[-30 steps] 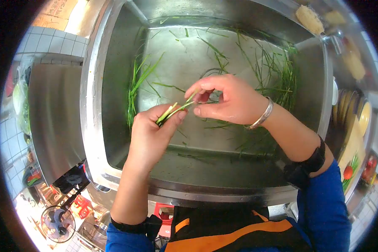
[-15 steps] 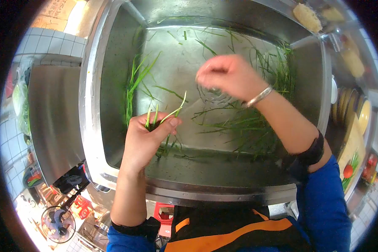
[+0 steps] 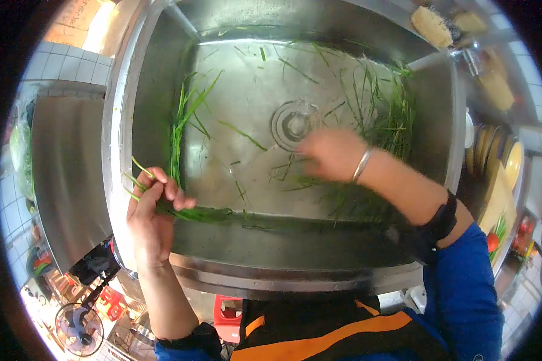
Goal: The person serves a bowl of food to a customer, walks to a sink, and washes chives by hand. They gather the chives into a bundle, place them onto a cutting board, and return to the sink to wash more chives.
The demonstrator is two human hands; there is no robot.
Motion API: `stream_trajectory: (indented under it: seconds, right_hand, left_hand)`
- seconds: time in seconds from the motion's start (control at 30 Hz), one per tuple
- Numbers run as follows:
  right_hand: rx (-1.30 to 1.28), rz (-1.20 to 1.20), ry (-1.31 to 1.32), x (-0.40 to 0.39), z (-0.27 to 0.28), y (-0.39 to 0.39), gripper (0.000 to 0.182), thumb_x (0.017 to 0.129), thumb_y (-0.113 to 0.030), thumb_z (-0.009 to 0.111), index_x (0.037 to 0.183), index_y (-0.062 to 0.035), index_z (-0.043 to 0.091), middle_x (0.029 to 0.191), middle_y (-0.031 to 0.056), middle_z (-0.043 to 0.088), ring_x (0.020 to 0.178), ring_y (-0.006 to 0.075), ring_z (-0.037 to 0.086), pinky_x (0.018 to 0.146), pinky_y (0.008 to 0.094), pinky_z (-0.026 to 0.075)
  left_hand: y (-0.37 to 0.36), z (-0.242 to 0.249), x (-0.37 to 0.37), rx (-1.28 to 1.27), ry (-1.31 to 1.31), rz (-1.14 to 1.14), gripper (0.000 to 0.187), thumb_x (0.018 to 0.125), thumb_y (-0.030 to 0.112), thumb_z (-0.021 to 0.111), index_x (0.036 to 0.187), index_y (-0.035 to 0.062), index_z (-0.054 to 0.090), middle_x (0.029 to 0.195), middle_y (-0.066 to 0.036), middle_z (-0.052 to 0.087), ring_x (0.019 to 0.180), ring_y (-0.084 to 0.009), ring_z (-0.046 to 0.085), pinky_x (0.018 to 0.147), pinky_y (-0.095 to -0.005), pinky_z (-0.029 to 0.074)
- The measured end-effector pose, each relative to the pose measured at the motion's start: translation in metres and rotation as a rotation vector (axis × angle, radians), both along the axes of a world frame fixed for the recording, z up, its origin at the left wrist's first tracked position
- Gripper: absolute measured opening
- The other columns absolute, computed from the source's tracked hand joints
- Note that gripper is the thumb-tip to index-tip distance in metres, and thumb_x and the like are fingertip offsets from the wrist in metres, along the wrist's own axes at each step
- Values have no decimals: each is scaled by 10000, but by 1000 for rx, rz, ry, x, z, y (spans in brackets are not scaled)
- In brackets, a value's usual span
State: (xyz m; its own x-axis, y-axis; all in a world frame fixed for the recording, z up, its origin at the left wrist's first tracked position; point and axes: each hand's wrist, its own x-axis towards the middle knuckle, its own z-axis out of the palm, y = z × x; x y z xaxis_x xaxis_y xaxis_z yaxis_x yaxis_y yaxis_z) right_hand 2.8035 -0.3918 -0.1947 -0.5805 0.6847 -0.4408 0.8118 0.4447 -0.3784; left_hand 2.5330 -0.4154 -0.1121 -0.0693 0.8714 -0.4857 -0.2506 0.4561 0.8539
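In the head view, my left hand (image 3: 150, 207) is over the left side of a metal sink (image 3: 283, 240), its thumb and fingers closed around a few garlic chives (image 3: 141, 165). Their pale ends stick out above the fingers, and the green leaves trail right along the sink's near side. My right hand (image 3: 331, 155), blurred by motion, is over the sink near the round drain (image 3: 295, 125); its fingers are smeared. A bunch of green leaves (image 3: 177, 141) leans along the left inner wall. Many loose leaves (image 3: 397, 120) float at the right.
A sponge-like block (image 3: 432, 27) and a metal tap (image 3: 471, 60) are at the far right corner. A steel counter (image 3: 69, 180) adjoins the sink's left side. To the right are stacked plates (image 3: 485, 144) and a board (image 3: 494, 192) with greens and a red tomato (image 3: 492, 242).
My left hand has moved left with the chives, from over the basin to its left rim. My right hand has come nearer and slightly right, baring the drain.
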Motion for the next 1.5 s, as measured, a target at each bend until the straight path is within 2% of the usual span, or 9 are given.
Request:
stream_trajectory:
  seconds: [0.17, 0.3, 0.5, 0.63, 0.73, 0.93, 1.07, 1.2, 1.5]
  right_hand:
    - [-297, 70, -117, -35, -18, -47, 230, 672, -200, 570, 860, -70, 541, 731, 119, 572, 716, 284, 558, 605, 376, 443]
    - [-1011, -429, 724, -47, 2, -20, 179, 701, -199, 556, 804, -52, 555, 676, 94, 566, 643, 206, 553, 569, 333, 417]
    - [207, -485, 45, -6, -34, 55, 170, 683, -199, 552, 807, -83, 563, 717, 122, 565, 662, 262, 545, 593, 346, 428]
    - [271, -596, -67, 9, -36, 73, 150, 693, -203, 533, 777, -82, 556, 756, 113, 569, 681, 287, 538, 593, 362, 425]
    - [502, -568, 294, -6, -24, 69, 165, 697, -228, 534, 780, -90, 570, 743, 88, 577, 657, 269, 543, 581, 349, 427]
    - [154, -531, 195, -32, -54, 54, 162, 667, -240, 588, 714, -85, 597, 651, 85, 573, 574, 217, 541, 541, 303, 423]
    - [-219, -667, 504, -29, -82, 62, 203, 620, -251, 602, 729, -80, 614, 675, 91, 585, 627, 216, 556, 586, 327, 436]
    - [-685, -917, 706, -27, -58, 64, 242, 609, -181, 648, 788, -26, 598, 666, 59, 584, 609, 141, 550, 507, 258, 422]
    - [-984, -730, 950, -45, -1, 39, 273, 747, -137, 560, 997, -29, 536, 750, 39, 571, 631, 87, 540, 471, 198, 421]
  left_hand:
    - [-1, 9, -9, -28, 96, -29, 122, 841, 168, 397, 875, 72, 463, 558, 44, 266, 427, -36, 228, 364, -172, 195]
    - [-2, 10, -16, 29, 136, -13, 133, 837, 189, 437, 866, 64, 472, 504, 67, 226, 377, -23, 185, 314, -173, 128]
    - [-4, 14, -13, 35, 140, 15, 133, 819, 177, 478, 833, 45, 492, 465, 71, 194, 351, -27, 172, 317, -182, 120]
    - [-5, 14, -7, 6, 106, -19, 140, 828, 173, 460, 858, 41, 496, 467, 71, 194, 355, -25, 171, 322, -180, 127]
    - [-5, 12, -4, -30, 81, -59, 161, 831, 183, 448, 898, 41, 481, 501, 68, 208, 373, -23, 184, 314, -173, 133]
    - [0, 12, 7, -44, 96, -87, 158, 832, 170, 449, 869, 30, 512, 461, 74, 211, 364, -20, 174, 330, -176, 130]
    - [1, 9, 9, -60, 84, -116, 154, 826, 157, 453, 865, 23, 517, 457, 76, 222, 365, -19, 173, 330, -177, 132]
    - [4, 2, 18, -85, 154, -195, 166, 814, 163, 474, 863, 21, 545, 451, 75, 247, 364, -12, 199, 329, -178, 140]
    - [17, -43, 63, -249, 242, -291, 267, 761, 154, 546, 973, -7, 532, 641, -2, 550, 362, -17, 286, 324, -169, 238]
